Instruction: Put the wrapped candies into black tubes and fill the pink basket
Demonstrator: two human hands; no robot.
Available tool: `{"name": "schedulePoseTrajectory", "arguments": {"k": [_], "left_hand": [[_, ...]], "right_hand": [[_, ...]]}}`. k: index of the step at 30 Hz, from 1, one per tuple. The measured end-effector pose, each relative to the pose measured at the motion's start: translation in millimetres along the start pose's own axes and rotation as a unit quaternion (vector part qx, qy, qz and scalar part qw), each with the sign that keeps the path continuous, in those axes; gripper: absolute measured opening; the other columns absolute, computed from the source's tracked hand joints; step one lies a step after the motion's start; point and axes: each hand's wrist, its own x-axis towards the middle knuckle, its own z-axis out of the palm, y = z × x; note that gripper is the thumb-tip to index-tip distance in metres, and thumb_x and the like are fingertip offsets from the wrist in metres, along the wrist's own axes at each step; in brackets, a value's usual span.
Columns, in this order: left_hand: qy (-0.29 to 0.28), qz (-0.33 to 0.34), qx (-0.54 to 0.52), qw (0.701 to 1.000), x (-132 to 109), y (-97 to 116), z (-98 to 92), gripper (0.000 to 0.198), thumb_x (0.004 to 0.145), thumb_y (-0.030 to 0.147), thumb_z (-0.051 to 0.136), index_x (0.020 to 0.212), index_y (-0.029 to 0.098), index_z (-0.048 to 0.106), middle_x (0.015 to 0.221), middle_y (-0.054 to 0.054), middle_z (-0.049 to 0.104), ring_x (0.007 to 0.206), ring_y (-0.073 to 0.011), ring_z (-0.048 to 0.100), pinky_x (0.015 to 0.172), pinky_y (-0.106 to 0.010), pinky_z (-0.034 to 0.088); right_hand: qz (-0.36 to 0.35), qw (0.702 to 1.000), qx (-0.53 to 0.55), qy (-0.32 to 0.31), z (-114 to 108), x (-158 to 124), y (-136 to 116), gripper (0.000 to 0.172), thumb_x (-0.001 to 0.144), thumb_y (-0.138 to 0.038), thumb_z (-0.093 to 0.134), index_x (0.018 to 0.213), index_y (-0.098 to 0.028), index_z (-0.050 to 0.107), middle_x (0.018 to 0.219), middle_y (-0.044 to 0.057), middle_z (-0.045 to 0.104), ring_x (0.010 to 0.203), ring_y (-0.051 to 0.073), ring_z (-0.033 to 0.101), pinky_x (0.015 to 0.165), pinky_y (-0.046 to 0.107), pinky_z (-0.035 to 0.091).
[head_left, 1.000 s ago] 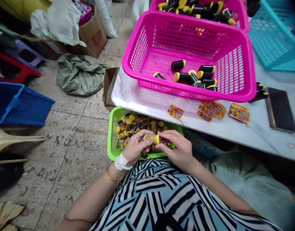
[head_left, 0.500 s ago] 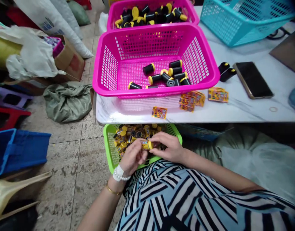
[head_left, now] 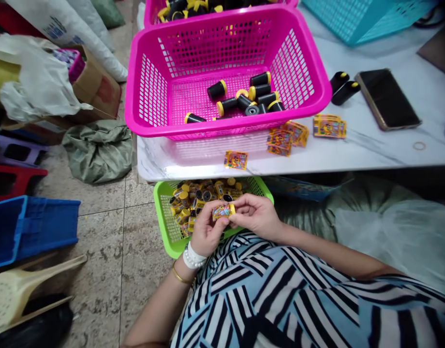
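My left hand (head_left: 206,231) and my right hand (head_left: 254,214) together pinch a small yellow-capped tube wrapped in a colourful sticker (head_left: 223,211), held above my lap. Just behind it a green basket (head_left: 163,218) on the floor holds several stickered tubes. On the white table (head_left: 353,150) a pink basket (head_left: 150,104) holds several black tubes with yellow caps (head_left: 244,99). Loose colourful stickers (head_left: 236,159) lie along the table's front edge.
A second pink basket (head_left: 150,12) full of tubes and a teal basket (head_left: 338,19) stand further back. A phone (head_left: 387,99) and two black tubes (head_left: 344,88) lie on the table. On the floor at left are a blue crate (head_left: 30,227), bags and a cardboard box (head_left: 95,89).
Both hands lifted the stickered tube slightly out of the green basket toward my body. The camera has swung left and tilted down, so the table now sits higher in view.
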Motion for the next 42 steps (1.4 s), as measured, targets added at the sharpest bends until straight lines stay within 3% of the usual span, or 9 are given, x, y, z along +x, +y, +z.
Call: {"name": "schedulePoseTrajectory", "arguments": {"k": [5, 9, 13, 17, 24, 28, 31, 37, 42], "left_hand": [[-0.038, 0.019, 0.079, 0.996, 15.1, -2.3, -4.4, 0.031, 0.086, 0.033, 0.066, 0.114, 0.019, 0.061, 0.1, -0.007, 0.068, 0.081, -0.0172, 0.063, 0.074, -0.029, 0.048], [-0.036, -0.116, -0.077, 0.99, 20.6, 2.8, -4.2, 0.045, 0.087, 0.052, 0.061, 0.116, 0.018, 0.058, 0.082, -0.004, 0.065, 0.061, -0.0122, 0.055, 0.055, -0.024, 0.043], [0.031, -0.287, -0.279, 0.916, 20.0, 7.3, 1.6, 0.036, 0.086, 0.051, 0.063, 0.095, 0.017, 0.055, 0.055, 0.006, 0.052, 0.038, -0.0034, 0.032, 0.039, -0.016, 0.023], [0.018, -0.352, -0.335, 0.873, 20.6, 10.1, 4.7, 0.038, 0.083, 0.051, 0.066, 0.077, 0.016, 0.053, 0.039, 0.009, 0.042, 0.03, -0.0022, 0.023, 0.034, -0.016, 0.018], [-0.027, -0.304, -0.414, 0.858, 14.0, 7.4, 6.4, 0.036, 0.08, 0.047, 0.071, 0.085, 0.015, 0.056, 0.047, 0.007, 0.051, 0.029, -0.0006, 0.023, 0.033, -0.015, 0.02], [0.01, -0.276, -0.389, 0.879, 9.3, 4.6, 11.1, 0.037, 0.079, 0.047, 0.073, 0.078, 0.017, 0.051, 0.042, 0.01, 0.045, 0.029, -0.001, 0.024, 0.033, -0.014, 0.018], [-0.008, -0.29, -0.412, 0.864, 7.0, 4.4, 14.8, 0.042, 0.077, 0.053, 0.073, 0.085, 0.016, 0.056, 0.052, 0.006, 0.052, 0.033, -0.0015, 0.031, 0.035, -0.015, 0.024], [-0.016, -0.308, -0.421, 0.853, 1.6, -0.3, 13.7, 0.041, 0.076, 0.052, 0.074, 0.079, 0.015, 0.057, 0.042, 0.007, 0.049, 0.029, -0.0016, 0.026, 0.033, -0.014, 0.024], [-0.02, -0.336, -0.435, 0.835, 0.7, -2.7, 10.5, 0.037, 0.084, 0.052, 0.065, 0.096, 0.017, 0.061, 0.044, 0.006, 0.055, 0.027, -0.003, 0.028, 0.031, -0.014, 0.025]], "right_hand": [[0.087, 0.994, 0.063, -0.019, -5.5, 12.7, -1.5, 0.037, 0.067, -0.042, 0.082, 0.077, -0.014, 0.061, 0.056, 0.0, 0.07, 0.048, 0.013, 0.067, 0.05, 0.023, 0.059], [0.096, 0.993, 0.061, -0.021, -9.0, 24.0, 1.1, 0.04, 0.065, -0.044, 0.083, 0.077, -0.015, 0.059, 0.054, -0.001, 0.068, 0.047, 0.013, 0.067, 0.048, 0.023, 0.058], [0.032, 0.998, 0.053, -0.023, -14.0, 28.1, 1.6, 0.038, 0.066, -0.035, 0.084, 0.092, -0.016, 0.065, 0.073, -0.001, 0.071, 0.06, 0.011, 0.069, 0.059, 0.023, 0.061], [-0.055, 0.989, 0.019, -0.139, -18.0, 28.5, -2.1, 0.034, 0.075, -0.031, 0.079, 0.107, -0.021, 0.071, 0.105, 0.003, 0.064, 0.071, 0.009, 0.068, 0.068, 0.026, 0.063], [-0.115, 0.983, 0.057, -0.13, -18.6, 25.5, -2.6, 0.017, 0.076, -0.031, 0.079, 0.089, -0.022, 0.073, 0.095, 0.0, 0.053, 0.065, 0.01, 0.067, 0.055, 0.027, 0.063], [-0.199, 0.966, -0.101, -0.134, -21.4, 21.7, -9.4, 0.02, 0.079, -0.028, 0.077, 0.098, -0.023, 0.075, 0.091, 0.003, 0.058, 0.076, 0.012, 0.063, 0.066, 0.026, 0.059], [-0.264, 0.947, -0.148, -0.105, -21.2, 19.3, -10.9, 0.01, 0.078, -0.025, 0.078, 0.088, -0.022, 0.077, 0.081, 0.002, 0.06, 0.073, 0.011, 0.061, 0.067, 0.026, 0.056], [-0.265, 0.942, -0.172, -0.11, -18.2, 19.0, -10.7, 0.009, 0.081, -0.024, 0.075, 0.089, -0.022, 0.077, 0.085, 0.003, 0.06, 0.074, 0.012, 0.062, 0.066, 0.026, 0.055], [-0.297, 0.921, -0.201, -0.151, -15.6, 20.7, -12.0, 0.008, 0.084, -0.024, 0.072, 0.089, -0.023, 0.078, 0.084, 0.003, 0.061, 0.074, 0.012, 0.062, 0.069, 0.026, 0.056]]}}
